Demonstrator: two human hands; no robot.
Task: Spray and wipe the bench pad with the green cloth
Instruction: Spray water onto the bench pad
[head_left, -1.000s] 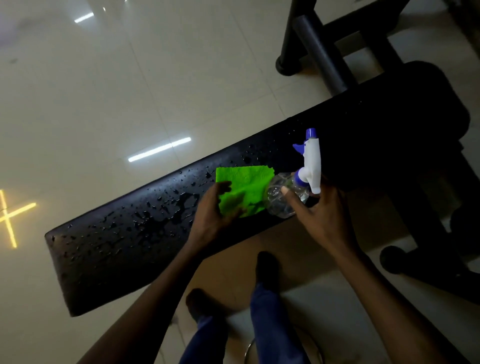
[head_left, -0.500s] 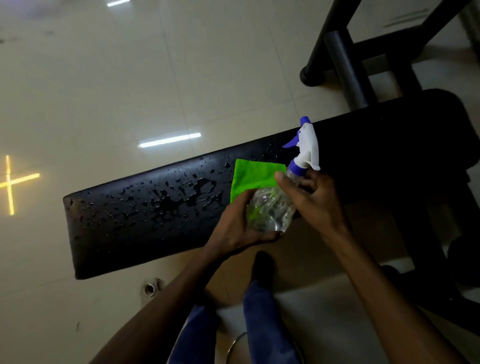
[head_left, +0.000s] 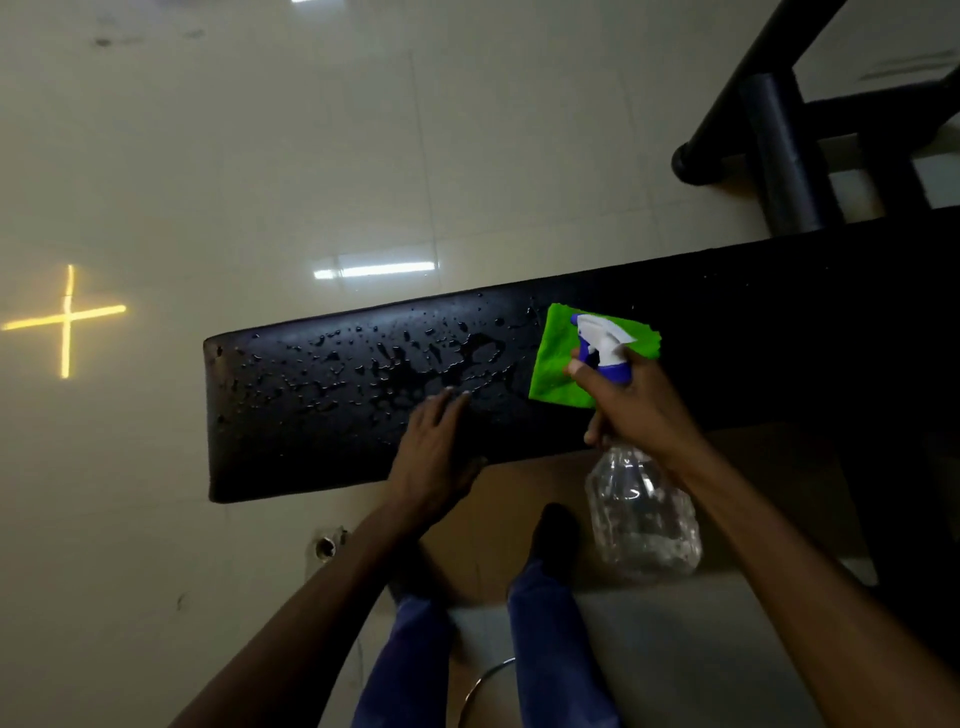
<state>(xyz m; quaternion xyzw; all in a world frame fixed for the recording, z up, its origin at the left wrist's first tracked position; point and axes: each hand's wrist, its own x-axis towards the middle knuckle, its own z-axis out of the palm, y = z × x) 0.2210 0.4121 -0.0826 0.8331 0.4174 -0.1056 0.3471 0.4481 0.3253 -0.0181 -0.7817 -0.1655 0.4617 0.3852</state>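
Note:
The black bench pad (head_left: 311, 441) runs across the middle of the view, its left half dotted with water drops. The green cloth (head_left: 558, 358) lies flat on the pad, right of the wet patch. My right hand (head_left: 641, 410) grips the neck of a clear spray bottle (head_left: 644, 514) with a white and blue trigger head, held over the cloth's near edge, nozzle pointing left. My left hand (head_left: 434, 457) rests flat on the pad's near edge, fingers apart, holding nothing.
A glossy tiled floor (head_left: 260, 156) surrounds the bench, with a yellow cross of light at the left. The black bench frame and a padded roller (head_left: 784, 156) stand at the upper right. My legs and shoes (head_left: 550, 535) are below the pad's near edge.
My left hand has let go of the green cloth, which now lies on the pad, and moved left onto the pad. My right hand now holds the bottle alone, tilted with its body toward me.

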